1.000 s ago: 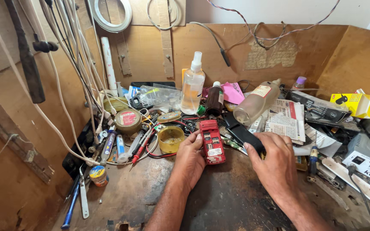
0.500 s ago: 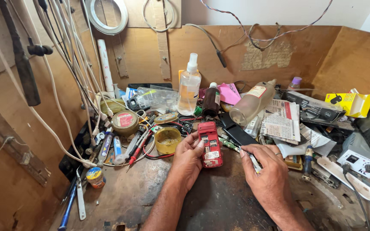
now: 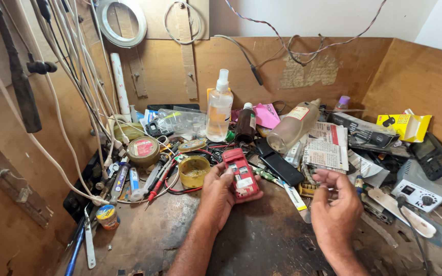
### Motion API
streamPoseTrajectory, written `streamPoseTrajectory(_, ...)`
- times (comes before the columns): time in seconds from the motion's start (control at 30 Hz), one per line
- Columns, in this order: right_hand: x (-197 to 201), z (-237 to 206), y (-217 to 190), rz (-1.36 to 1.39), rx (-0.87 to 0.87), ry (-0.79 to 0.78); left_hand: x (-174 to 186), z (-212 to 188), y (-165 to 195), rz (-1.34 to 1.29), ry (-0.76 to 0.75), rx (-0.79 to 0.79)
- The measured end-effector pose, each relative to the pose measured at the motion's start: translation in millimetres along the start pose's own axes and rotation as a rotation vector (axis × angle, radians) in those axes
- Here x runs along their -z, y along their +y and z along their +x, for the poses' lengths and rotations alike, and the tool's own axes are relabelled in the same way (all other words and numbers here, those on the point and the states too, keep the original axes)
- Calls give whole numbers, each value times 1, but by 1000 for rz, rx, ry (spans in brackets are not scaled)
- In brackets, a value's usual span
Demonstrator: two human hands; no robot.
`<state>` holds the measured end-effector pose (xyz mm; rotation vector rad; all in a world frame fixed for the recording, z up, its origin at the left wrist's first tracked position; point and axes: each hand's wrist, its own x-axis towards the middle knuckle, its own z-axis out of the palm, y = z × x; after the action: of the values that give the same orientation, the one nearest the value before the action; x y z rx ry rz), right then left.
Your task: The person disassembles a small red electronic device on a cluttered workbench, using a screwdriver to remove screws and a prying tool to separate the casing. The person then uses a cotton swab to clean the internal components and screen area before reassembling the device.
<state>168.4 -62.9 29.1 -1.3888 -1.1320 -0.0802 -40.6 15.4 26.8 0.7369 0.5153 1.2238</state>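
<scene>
My left hand (image 3: pixel 220 197) grips a small red device (image 3: pixel 241 174) with its back open, tilted up just above the dark workbench (image 3: pixel 262 240). Its thumb lies on the device's left edge. My right hand (image 3: pixel 336 207) hovers to the right of it, fingers loosely curled, and I see nothing in them. Between the two hands a slim white and yellow tool (image 3: pixel 295 198) lies on the bench, apart from the right hand. A flat black handset (image 3: pixel 281 167) lies just behind that tool.
Clutter fills the back of the bench: a clear spray bottle (image 3: pixel 219 108), a brown bottle (image 3: pixel 245 124), a plastic bottle on its side (image 3: pixel 295 124), a yellow pot (image 3: pixel 194 171), a round tin (image 3: pixel 143 148), printed paper (image 3: pixel 328 147). A soldering station (image 3: pixel 418 187) stands right; cables (image 3: pixel 72 102) hang left.
My right hand has let go of the slim tool and pulled back to the right. The left hand still holds the red device, now tilted a little more upright.
</scene>
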Motion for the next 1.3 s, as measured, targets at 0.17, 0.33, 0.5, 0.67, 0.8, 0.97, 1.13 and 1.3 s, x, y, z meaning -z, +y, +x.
streamPoseTrajectory(0.17,1,-3,1,116,-18,14,-8,-7,5,31,38,-20)
streamPoseTrajectory(0.33,7,-3,11,286,104,220,-12,-9,-2,231,-16,-73)
streamPoseTrajectory(0.5,14,-7,11,351,162,258,-2,-2,-14,211,-36,-77)
streamPoseTrajectory(0.67,9,-21,-22,147,373,97,9,9,-29,193,-64,-158)
streamPoseTrajectory(0.8,-3,-33,-64,206,437,-69,16,16,-36,190,-30,-140)
streamPoseTrajectory(0.97,-17,-43,-114,359,519,-283,25,16,-40,286,-103,-284)
streamPoseTrajectory(1.13,-40,-48,-155,399,643,-545,22,17,-44,154,-120,-209)
streamPoseTrajectory(1.3,-87,-70,-198,457,968,-910,18,13,-38,105,-157,-131)
